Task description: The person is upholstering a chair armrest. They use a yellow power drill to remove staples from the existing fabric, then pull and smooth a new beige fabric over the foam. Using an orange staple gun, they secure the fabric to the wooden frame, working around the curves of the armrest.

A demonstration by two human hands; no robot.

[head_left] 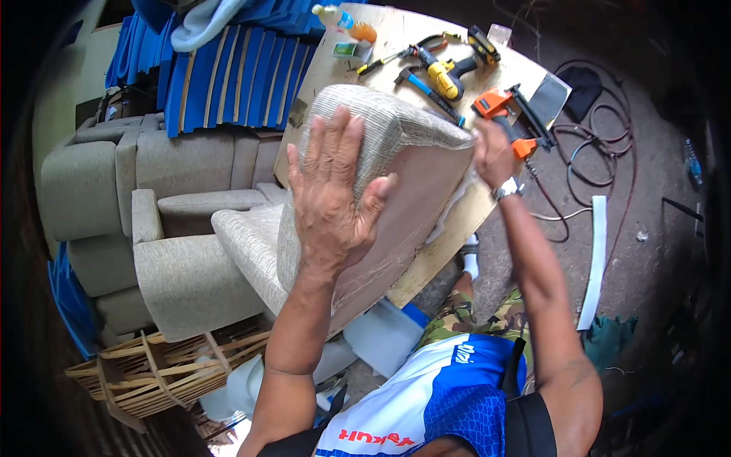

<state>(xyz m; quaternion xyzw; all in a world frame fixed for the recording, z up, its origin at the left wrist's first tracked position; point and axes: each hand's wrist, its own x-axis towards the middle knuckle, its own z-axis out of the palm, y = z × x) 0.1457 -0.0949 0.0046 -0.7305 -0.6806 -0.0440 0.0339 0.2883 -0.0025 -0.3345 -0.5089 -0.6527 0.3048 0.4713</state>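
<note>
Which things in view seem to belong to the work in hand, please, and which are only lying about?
Probably in use:
- upholstered piece, under the left hand
- orange-and-black tool, close to the right hand; grip unclear
- worktable, beneath the piece

Apparently lying about:
- yellow drill
- blue-handled hammer
- drink bottle
- white strip on the floor

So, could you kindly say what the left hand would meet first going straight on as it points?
Past the grey upholstered piece, the left hand would probably meet the small green packet on the table, though depth is unclear.
</note>
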